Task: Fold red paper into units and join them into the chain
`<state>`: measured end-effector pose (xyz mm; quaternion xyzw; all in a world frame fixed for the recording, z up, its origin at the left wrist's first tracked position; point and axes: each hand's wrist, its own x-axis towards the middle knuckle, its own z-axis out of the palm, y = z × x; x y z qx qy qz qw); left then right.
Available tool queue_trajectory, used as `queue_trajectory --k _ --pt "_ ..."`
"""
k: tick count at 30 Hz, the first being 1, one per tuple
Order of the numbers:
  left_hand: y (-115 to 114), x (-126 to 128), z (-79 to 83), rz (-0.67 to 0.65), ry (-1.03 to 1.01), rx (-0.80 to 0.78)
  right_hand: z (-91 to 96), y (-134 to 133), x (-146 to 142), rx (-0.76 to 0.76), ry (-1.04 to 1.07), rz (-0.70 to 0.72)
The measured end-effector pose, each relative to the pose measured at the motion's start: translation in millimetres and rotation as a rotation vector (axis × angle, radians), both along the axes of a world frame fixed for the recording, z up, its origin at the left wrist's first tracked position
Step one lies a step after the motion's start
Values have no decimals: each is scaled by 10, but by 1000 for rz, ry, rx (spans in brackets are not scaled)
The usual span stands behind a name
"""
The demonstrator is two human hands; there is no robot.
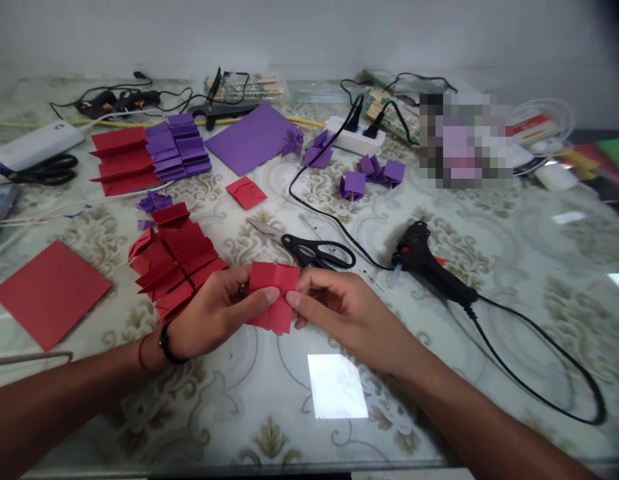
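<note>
A small folded piece of red paper is pinched between my two hands above the table. My left hand grips its left side, thumb on the front face. My right hand holds the right edge between thumb and fingers. Just left of my left hand lie several folded red paper pieces, and a flat stack of red paper squares is farther left. Scissors with black handles rest just beyond my hands, near a small red paper square.
A black glue gun lies at right, its cord looping toward the front. Behind are purple paper squares, folded purple pieces, a white power strip, black pliers and a white power bank. A pixelated patch covers the back right.
</note>
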<state>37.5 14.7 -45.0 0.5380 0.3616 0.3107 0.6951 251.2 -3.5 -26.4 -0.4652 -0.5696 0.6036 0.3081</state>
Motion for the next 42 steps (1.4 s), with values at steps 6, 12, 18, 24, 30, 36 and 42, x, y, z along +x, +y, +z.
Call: queue_trajectory --k 6,12,18,24,30,36,42 --pt "-18 -20 -33 -17 -61 -106 -36 -10 -22 38 5 -1" --pt "-11 -30 -3 -28 -73 -93 -31 -30 -37 108 16 -1" --pt "3 -47 -42 -1 -55 -28 -38 -13 -26 79 15 -17" --pt "7 -10 29 -10 26 47 -68 -23 -42 25 -7 -20" --pt "15 31 18 60 107 165 -83 -32 -59 7 29 -39" --pt "-23 33 -11 77 161 205 -87 -37 -109 -27 59 -59" --pt "-23 31 35 19 123 177 -93 -47 -111 0 70 -117"
